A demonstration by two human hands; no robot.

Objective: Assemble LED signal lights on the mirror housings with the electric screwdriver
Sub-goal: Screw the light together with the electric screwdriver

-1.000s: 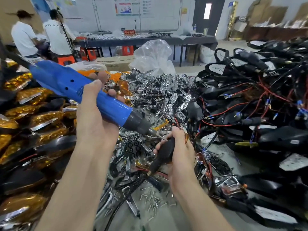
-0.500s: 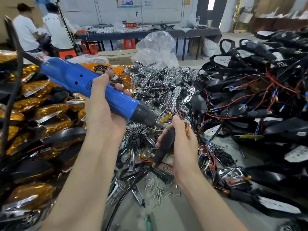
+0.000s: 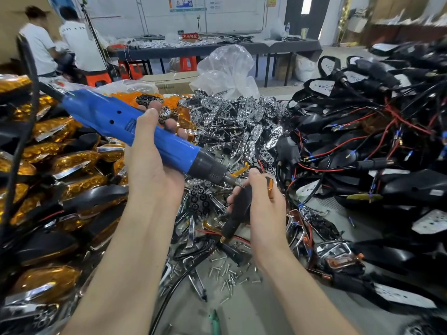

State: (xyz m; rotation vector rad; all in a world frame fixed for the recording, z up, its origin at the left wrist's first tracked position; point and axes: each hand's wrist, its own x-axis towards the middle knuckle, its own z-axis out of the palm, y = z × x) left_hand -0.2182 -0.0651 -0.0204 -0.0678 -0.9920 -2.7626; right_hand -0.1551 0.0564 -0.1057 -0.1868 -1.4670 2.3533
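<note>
My left hand (image 3: 150, 165) grips a blue electric screwdriver (image 3: 135, 131) that slants down to the right. Its bit tip (image 3: 238, 184) meets the top of a black mirror housing (image 3: 238, 209) with an amber signal light (image 3: 269, 184) along its edge. My right hand (image 3: 263, 209) is wrapped around that housing, stem pointing down left. The back of my hand hides most of the housing.
Amber-lensed finished mirrors (image 3: 55, 165) pile up on the left. Chrome LED reflectors (image 3: 242, 122) are heaped in the middle, black wired housings (image 3: 362, 151) on the right. Loose screws (image 3: 227, 272) lie on the table below my hands. Two people (image 3: 60, 44) sit far left.
Both hands hold their grips as before. The screwdriver and housing have shifted slightly right and up in view, with the bit still on the housing.
</note>
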